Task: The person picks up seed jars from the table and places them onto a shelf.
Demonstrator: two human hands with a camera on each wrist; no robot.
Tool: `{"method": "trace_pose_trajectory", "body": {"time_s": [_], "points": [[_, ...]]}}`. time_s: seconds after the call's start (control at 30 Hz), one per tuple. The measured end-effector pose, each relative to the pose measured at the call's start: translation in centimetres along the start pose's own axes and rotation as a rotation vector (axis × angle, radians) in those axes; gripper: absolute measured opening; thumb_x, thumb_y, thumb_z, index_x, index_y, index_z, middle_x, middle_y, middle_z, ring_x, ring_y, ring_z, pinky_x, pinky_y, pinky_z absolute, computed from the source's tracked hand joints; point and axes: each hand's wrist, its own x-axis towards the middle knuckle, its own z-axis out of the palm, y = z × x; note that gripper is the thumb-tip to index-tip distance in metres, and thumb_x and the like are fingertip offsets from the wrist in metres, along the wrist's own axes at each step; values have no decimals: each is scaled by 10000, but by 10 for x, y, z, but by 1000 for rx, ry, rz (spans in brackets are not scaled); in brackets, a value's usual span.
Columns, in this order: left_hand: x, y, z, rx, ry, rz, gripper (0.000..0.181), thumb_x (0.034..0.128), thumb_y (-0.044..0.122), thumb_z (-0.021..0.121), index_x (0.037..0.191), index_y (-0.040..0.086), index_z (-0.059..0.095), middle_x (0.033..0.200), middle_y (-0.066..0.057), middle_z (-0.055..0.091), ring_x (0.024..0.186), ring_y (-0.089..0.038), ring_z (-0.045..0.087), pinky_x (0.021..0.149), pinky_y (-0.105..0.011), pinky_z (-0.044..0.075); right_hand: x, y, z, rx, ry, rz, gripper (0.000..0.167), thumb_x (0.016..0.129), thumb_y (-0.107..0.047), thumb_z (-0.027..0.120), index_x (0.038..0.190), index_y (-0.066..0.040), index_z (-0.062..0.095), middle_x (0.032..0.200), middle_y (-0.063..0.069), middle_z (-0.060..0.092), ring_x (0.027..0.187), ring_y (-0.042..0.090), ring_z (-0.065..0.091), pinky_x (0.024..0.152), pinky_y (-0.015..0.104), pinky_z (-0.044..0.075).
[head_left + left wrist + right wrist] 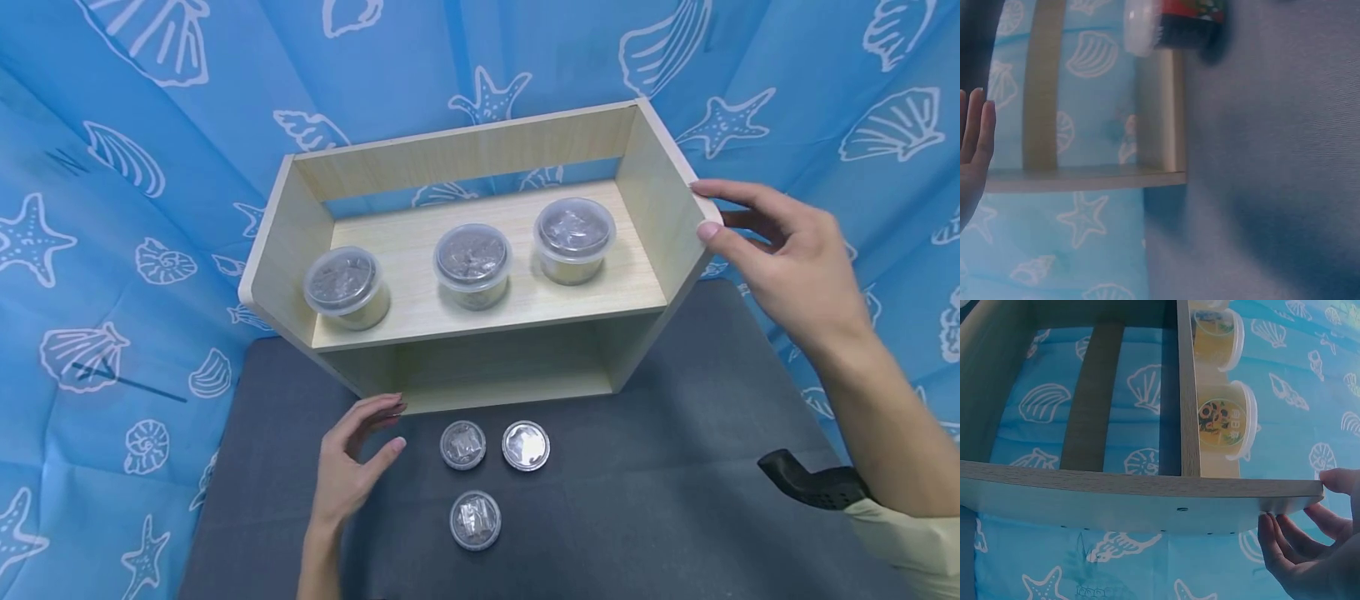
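A small two-tier wooden shelf (487, 329) stands on the dark table, and my right hand (795, 250) grips the upper front edge of its right side panel. In the right wrist view, the right hand (1319, 540) has its thumb on the panel's edge and its fingers against the outer face. My left hand (348, 467) is held near the shelf's lower left front, fingers apart from the thumb, with nothing between them. Three lidded plastic tubs, a left one (348, 287), a middle one (474, 267) and a right one (575, 242), sit on the upper tier.
Three small round lidded containers, (462, 445) two side by side and one nearer container (476, 520), stand on the dark tablecloth (637, 517) before the shelf. A blue shell-patterned curtain (135, 250) hangs behind and beside. A black strap-like piece (813, 483) is at the right wrist.
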Motion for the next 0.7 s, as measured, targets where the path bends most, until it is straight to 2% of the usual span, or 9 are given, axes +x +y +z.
{"method": "trace_pose_trajectory", "body": {"time_s": [0.17,0.37,0.7], "points": [[-3,-10,5,0,-57,-27,551,762,-202,707,1286,-81,585,1257,-278,585,1144,-316,622,970,-361,506,1,3,-3,7,-61,17,428,997,-175,606,1421,-214,565,1420,10,542,1122,44,570,818,93,456],[-7,-22,11,-81,-57,-21,526,769,-228,677,1274,-133,563,1249,-337,558,1149,-341,614,979,-390,500,5,6,-5,60,-144,30,426,1044,-237,508,1470,-226,504,1484,33,487,1144,63,577,826,100,476],[-13,-44,20,-131,-83,-88,503,797,-218,673,1278,-127,560,1263,-323,556,1154,-412,590,966,-455,501,11,12,-10,132,-263,40,458,1068,-218,440,1524,-242,410,1523,65,417,1223,159,515,806,150,515]]}}
